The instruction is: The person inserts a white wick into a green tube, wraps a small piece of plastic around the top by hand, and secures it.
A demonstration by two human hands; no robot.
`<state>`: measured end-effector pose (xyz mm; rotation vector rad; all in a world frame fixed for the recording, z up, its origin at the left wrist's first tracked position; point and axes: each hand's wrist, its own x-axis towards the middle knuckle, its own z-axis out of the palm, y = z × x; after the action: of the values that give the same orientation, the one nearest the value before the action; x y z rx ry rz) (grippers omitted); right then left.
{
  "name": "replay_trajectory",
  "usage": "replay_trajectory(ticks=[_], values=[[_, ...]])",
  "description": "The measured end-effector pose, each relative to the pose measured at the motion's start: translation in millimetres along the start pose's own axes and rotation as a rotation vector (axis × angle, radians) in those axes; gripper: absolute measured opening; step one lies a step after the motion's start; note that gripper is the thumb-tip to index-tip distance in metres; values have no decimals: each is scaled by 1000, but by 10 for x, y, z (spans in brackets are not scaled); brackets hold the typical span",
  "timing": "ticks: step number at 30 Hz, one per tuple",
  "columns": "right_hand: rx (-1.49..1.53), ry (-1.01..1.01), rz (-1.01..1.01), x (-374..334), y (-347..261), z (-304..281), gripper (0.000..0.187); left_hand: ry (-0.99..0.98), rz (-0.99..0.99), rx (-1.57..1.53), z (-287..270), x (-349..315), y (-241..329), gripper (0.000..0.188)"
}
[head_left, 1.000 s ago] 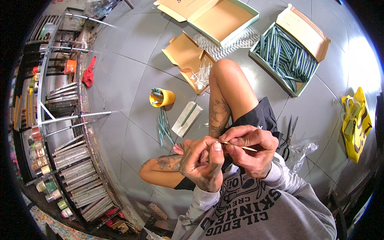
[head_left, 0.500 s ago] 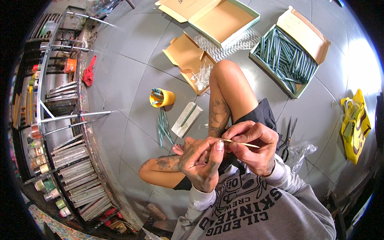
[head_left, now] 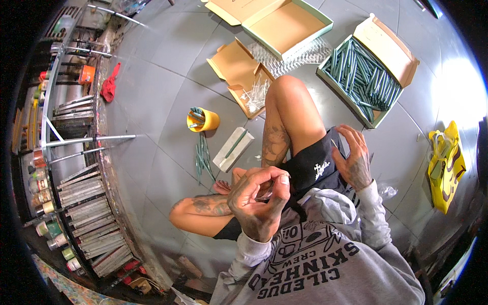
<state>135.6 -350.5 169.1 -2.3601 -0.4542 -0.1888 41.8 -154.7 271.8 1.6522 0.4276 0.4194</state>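
Observation:
My left hand [head_left: 259,203] is raised over my lap, thumb and forefinger closed together. Something tiny and pale shows at their tips, too small to name. My right hand [head_left: 356,160] is off to the right above the black shorts, its thumb and fingers apart. A thin pale sliver shows by its thumb; I cannot tell whether it is held. Beyond my left hand, a slim dark green stick [head_left: 236,146] lies on a whitish block [head_left: 225,161]. Several similar green sticks [head_left: 203,158] lie on the floor beside a yellow cup [head_left: 210,120] holding more.
An open box [head_left: 373,123] full of dark green sticks stands far right. Small clear pieces lie in a cardboard box [head_left: 229,63], near a larger open box [head_left: 290,30]. A yellow bag [head_left: 445,173] lies right. Along the left runs a metal-framed rack [head_left: 91,138] with jars.
My right hand has moved away from my left, to the right and up, and its fingers have opened. The pale yellow stick between the hands no longer shows there. My left hand stays pinched.

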Motion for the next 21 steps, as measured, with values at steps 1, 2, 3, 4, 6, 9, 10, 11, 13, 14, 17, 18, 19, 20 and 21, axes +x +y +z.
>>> replay_trajectory(ticks=[1,2,3,4,6,9,10,11,13,14,17,18,19,20,21], values=[[249,-67,37,89,-191,-132,25,-12,29,28,8,11,14,9],[494,-136,85,121,-367,-245,26,-31,50,55,-3,18,36,9],[629,-192,43,145,-512,-316,28,-45,75,79,-17,34,51,9],[772,-234,-3,155,-609,-365,29,-48,107,89,8,40,36,9],[775,-259,-12,221,-835,-435,30,-51,167,104,44,52,5,10],[766,-244,-25,269,-936,-404,30,-135,382,406,-22,140,67,11],[762,-229,-30,270,-936,-378,30,-131,371,401,-21,141,76,11],[764,-208,-22,256,-935,-358,29,-128,360,397,-20,140,82,12],[828,-224,1,234,-902,-336,27,-125,325,370,-23,133,81,12],[860,-232,13,228,-889,-336,26,-124,299,341,-22,126,70,12],[874,-271,25,239,-872,-348,22,-118,218,236,-19,116,63,10],[869,-272,10,248,-873,-349,20,-115,190,201,-22,110,64,10],[864,-272,-4,261,-875,-352,19,-109,166,185,-26,102,59,9],[858,-273,-19,271,-879,-356,18,-104,142,168,-30,92,49,7],[855,-274,-25,274,-879,-360,17,-99,120,154,-30,84,44,7]])
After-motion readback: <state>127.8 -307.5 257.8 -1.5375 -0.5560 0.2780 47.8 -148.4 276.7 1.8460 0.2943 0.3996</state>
